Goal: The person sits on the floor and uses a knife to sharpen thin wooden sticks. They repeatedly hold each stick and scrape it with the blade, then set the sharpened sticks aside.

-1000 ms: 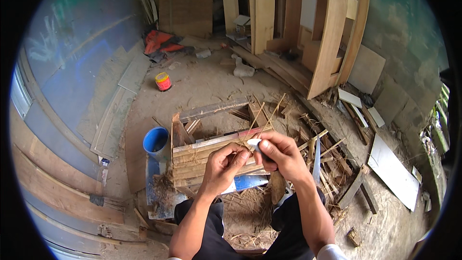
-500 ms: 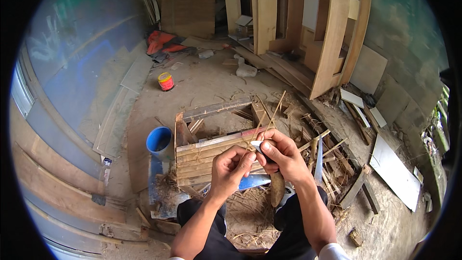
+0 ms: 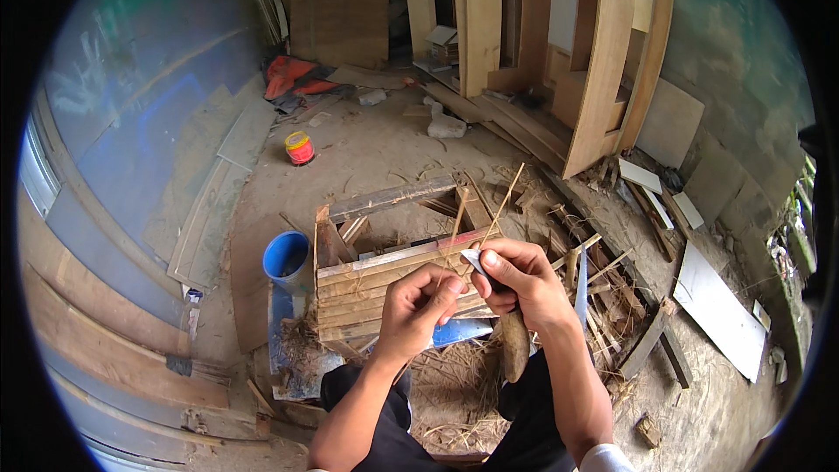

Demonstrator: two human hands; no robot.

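Note:
Between my left hand's [image 3: 421,301] pinched thumb and fingers is a thin light-brown strip [image 3: 458,220], like split bamboo, its upper end pointing up. My right hand [image 3: 516,278] grips a knife with a short pale blade [image 3: 472,257] and a thick, worn wooden handle [image 3: 514,350] that hangs below the palm. The blade points toward my left fingers, a small gap away. A second thin strip [image 3: 505,203] slants up from beside the blade at my right fingers; its lower end is hidden. Both hands are above a slatted wooden crate [image 3: 384,293].
A blue bucket [image 3: 287,255] stands left of the crate. A blue saw-like blade [image 3: 461,332] lies under my hands. Scrap wood and shavings [image 3: 603,297] litter the right side. Farther off are a red-and-yellow can [image 3: 299,149] and an upright wooden frame [image 3: 599,79].
My right hand has moved slightly right with the knife, away from my left fingers. The two strips, crossing near the fingers before, now stand apart.

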